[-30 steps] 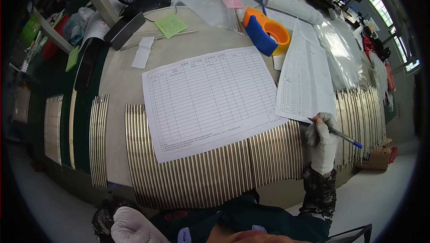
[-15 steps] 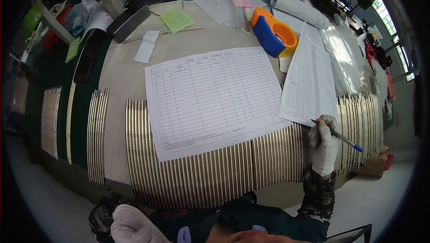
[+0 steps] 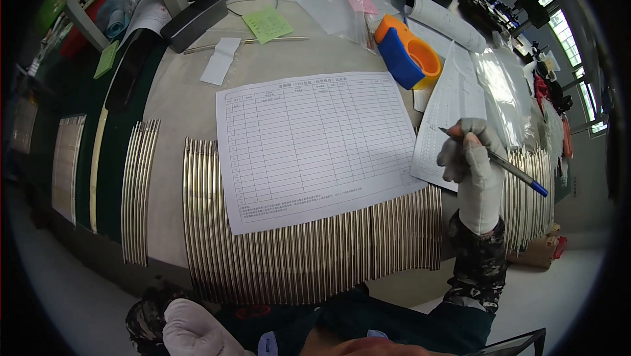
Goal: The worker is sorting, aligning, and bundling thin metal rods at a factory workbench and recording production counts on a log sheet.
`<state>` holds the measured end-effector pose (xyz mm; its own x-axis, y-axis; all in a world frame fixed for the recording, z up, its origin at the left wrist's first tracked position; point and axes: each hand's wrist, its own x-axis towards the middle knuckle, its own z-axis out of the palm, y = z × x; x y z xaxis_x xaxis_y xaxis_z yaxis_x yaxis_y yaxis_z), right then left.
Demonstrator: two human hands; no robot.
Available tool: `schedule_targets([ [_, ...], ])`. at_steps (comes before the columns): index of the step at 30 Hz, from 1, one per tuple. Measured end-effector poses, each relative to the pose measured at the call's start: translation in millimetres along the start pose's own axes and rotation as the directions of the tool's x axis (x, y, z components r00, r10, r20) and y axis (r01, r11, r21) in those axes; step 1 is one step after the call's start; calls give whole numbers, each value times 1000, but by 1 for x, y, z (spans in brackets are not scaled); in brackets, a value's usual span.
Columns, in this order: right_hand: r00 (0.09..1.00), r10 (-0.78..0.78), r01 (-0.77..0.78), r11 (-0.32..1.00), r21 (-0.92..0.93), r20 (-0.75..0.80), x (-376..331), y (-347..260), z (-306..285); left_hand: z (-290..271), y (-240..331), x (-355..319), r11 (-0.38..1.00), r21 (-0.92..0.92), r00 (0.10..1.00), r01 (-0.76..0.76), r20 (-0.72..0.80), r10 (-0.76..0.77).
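My right hand, in a white glove with grey fingertips, holds a pen with a blue end. The pen's tip points left, above a narrow printed sheet that lies partly behind the hand. A wide printed form with a ruled table, mostly unfilled, lies across a long row of shiny metal tubes. At the lower left, my left hand rests near my body in a white glove, away from the papers. Its fingers are hidden.
More metal tubes lie in a bundle at left and a pile at right. Beyond the form are an orange and blue tape dispenser, green sticky notes, a white slip and a dark box. Clear plastic bags lie at right.
My right hand, still holding the pen, has moved away from me and slightly right, higher over the narrow sheet. My left hand stays nearly where it was. The view has shifted slightly.
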<state>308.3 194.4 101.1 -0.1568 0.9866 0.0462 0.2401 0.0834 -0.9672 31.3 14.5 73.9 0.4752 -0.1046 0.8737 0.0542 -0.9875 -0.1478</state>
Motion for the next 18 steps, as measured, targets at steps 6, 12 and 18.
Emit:
schedule_targets([
  [6, 972, -160, 150, 986, 74, 170, 56, 8, 46, 3, 5, -21, 998, 62, 1000, 25, -17, -24],
  [12, 989, -9, -20, 981, 194, 149, 95, 44, 92, 6, 10, -39, 990, 132, 998, 46, -39, -41],
  [18, 992, 11, -24, 995, 99, 124, 103, 74, 96, 6, 22, -49, 973, 210, 995, 95, -42, -88],
])
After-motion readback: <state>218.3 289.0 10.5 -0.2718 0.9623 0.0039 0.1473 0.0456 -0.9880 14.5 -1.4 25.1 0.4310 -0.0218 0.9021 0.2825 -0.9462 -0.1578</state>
